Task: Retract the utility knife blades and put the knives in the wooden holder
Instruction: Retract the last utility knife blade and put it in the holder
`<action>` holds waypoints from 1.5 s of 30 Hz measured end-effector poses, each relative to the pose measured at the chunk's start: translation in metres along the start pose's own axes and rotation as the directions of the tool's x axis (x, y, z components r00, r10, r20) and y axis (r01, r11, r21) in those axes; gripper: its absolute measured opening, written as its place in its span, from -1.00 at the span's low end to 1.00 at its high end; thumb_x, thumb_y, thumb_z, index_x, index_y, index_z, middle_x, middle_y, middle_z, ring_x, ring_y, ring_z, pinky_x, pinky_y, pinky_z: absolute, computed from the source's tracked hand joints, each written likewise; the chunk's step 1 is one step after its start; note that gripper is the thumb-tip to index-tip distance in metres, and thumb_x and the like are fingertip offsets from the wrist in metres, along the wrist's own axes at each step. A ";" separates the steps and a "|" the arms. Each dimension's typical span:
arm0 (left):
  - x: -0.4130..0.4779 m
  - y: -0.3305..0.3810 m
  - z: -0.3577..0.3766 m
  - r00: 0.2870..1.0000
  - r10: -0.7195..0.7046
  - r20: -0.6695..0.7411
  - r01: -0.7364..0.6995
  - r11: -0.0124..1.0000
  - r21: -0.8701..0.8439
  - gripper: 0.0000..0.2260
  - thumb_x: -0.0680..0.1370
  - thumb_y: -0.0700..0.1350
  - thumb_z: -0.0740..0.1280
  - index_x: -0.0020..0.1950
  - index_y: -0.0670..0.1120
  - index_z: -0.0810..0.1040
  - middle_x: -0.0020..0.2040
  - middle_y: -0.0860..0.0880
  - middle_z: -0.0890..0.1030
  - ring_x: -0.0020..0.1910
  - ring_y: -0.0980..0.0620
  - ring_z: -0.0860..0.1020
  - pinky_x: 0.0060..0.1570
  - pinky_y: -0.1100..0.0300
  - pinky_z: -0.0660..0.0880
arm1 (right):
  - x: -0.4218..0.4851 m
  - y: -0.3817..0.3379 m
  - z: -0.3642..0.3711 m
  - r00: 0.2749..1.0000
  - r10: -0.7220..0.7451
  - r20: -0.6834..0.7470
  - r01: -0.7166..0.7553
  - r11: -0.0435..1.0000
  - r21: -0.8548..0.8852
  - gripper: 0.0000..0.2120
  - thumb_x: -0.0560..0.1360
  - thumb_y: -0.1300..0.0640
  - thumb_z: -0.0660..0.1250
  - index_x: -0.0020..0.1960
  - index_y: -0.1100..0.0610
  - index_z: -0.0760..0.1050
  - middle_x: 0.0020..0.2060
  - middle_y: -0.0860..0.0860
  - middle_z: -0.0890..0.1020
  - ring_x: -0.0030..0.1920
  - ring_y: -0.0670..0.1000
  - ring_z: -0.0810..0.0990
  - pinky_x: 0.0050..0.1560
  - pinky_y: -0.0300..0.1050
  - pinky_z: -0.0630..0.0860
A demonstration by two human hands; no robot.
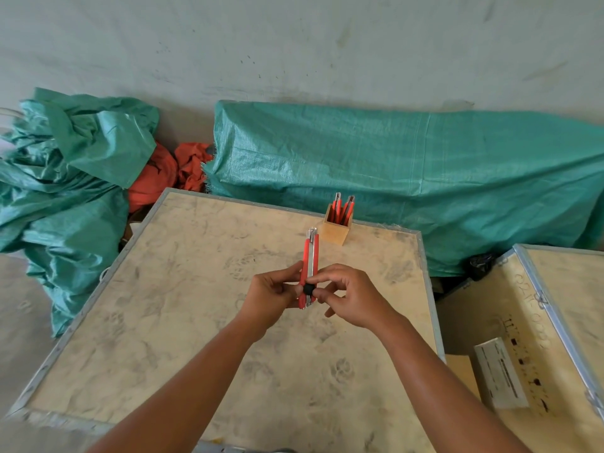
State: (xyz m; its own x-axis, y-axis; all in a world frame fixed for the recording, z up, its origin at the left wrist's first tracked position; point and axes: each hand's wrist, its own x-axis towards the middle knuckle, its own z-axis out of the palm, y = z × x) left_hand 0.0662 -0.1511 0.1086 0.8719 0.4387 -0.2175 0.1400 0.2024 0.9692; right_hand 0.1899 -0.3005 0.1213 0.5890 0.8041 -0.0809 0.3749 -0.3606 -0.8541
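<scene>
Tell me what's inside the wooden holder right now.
The wooden holder contains red utility knives standing upright, metal tips poking above the rim; at least two show. Their lower ends are hidden by the holder's walls, so an exact count isn't possible.

Your fingers (295, 291) cover the knife (309, 256)'s lower handle. The holder (336, 233) hides its knives' lower halves. The surface (163, 322)'s near edge is cropped.

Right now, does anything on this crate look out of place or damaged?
Nothing stands out. Both hands hold one red utility knife above the crate top, which is only scuffed; the wooden holder stands upright with knives inside.
</scene>
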 end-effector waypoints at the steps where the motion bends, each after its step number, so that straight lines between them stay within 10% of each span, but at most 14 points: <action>1: 0.000 0.001 0.000 1.000 0.002 0.007 -0.002 1.000 -0.008 -0.59 0.54 -0.42 0.34 0.35 -0.12 0.56 0.14 -0.10 0.71 0.00 -0.15 0.72 -0.04 0.04 0.67 | 0.000 -0.001 -0.001 1.000 0.002 -0.010 -0.002 1.000 -0.004 -0.75 0.52 0.29 0.48 0.14 0.05 0.70 0.05 -0.02 0.64 -0.14 0.00 0.71 -0.30 0.04 0.73; 45: 0.027 0.012 0.012 0.996 -0.019 0.091 0.024 0.998 -0.060 -0.60 0.50 -0.49 0.34 0.29 -0.21 0.59 0.14 -0.15 0.71 0.07 -0.21 0.69 0.09 -0.12 0.62 | 0.011 0.009 -0.014 0.964 -0.009 -0.268 0.031 0.996 0.080 -0.78 0.42 0.00 0.58 0.01 0.05 0.69 -0.03 -0.09 0.72 -0.16 -0.06 0.71 -0.15 -0.03 0.71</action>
State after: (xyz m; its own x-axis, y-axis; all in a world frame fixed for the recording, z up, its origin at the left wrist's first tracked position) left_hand 0.0967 -0.1475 0.1157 0.9084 0.3529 -0.2244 0.1328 0.2653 0.9550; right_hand 0.2096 -0.3012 0.1201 0.7557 0.6515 0.0671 0.3348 -0.2962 -0.8945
